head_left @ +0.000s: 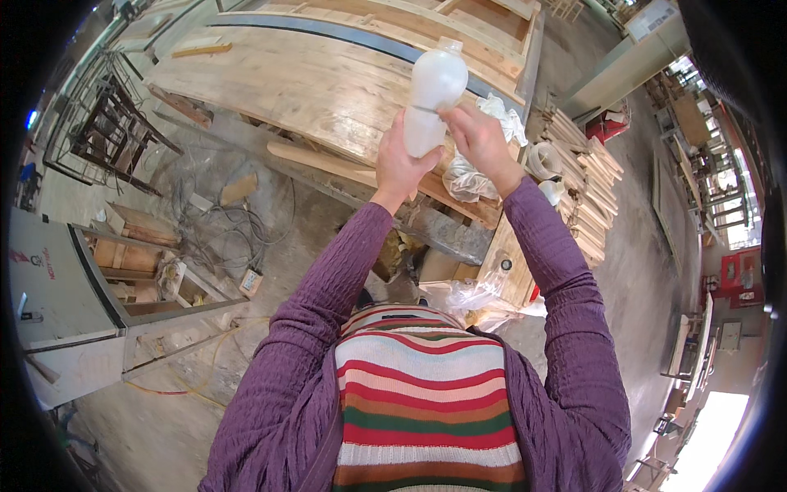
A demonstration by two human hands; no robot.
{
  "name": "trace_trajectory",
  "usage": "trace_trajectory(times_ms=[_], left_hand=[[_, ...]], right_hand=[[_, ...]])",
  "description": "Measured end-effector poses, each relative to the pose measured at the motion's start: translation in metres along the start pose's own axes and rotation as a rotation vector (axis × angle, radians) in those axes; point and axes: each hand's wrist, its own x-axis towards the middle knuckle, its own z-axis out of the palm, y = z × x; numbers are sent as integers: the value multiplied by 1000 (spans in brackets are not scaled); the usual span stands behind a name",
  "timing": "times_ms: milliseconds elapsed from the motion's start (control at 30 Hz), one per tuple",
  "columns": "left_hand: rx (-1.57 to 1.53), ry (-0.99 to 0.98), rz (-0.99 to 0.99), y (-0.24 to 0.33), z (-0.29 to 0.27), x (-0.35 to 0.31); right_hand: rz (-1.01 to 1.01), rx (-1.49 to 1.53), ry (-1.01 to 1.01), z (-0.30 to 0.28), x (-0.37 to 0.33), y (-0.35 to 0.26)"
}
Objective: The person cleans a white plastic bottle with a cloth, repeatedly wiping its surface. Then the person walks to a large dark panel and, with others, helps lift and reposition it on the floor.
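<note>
A translucent white plastic bottle [439, 79], rounded above a narrow waist, is held up over the workbench, tilted slightly with its neck away from me. Around its lower part wraps my left hand [398, 164], thumb along the left side. A dark line crosses the bottle at its waist. Right at that line, my right hand [482, 141] is closed in a pinch against the bottle's right side. Whatever lies between those fingertips is hidden. White crumpled cloths [469, 179] lie on the bench edge just below my right hand.
The wooden workbench [303, 90] stretches ahead and left, with a yellowish wood strip [202, 50] on it. Turned wooden sticks [584, 184] are piled to the right. A grey cabinet [70, 283], tangled cables [238, 230] and a dark stool [123, 123] stand or lie at left.
</note>
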Motion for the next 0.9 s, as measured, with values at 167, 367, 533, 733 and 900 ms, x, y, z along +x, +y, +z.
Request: trace_trajectory(times_ms=[167, 367, 533, 733, 900], left_hand=[[36, -30, 22, 4, -1, 1], [42, 4, 48, 3, 1, 0], [-32, -44, -4, 0, 5, 2], [59, 8, 83, 2, 8, 1], [-4, -58, 2, 1, 1, 1]], right_hand=[[164, 131, 218, -12, 12, 3], [58, 97, 145, -4, 0, 4], [249, 145, 238, -7, 5, 13], [153, 13, 221, -15, 6, 2], [164, -58, 66, 2, -12, -25]])
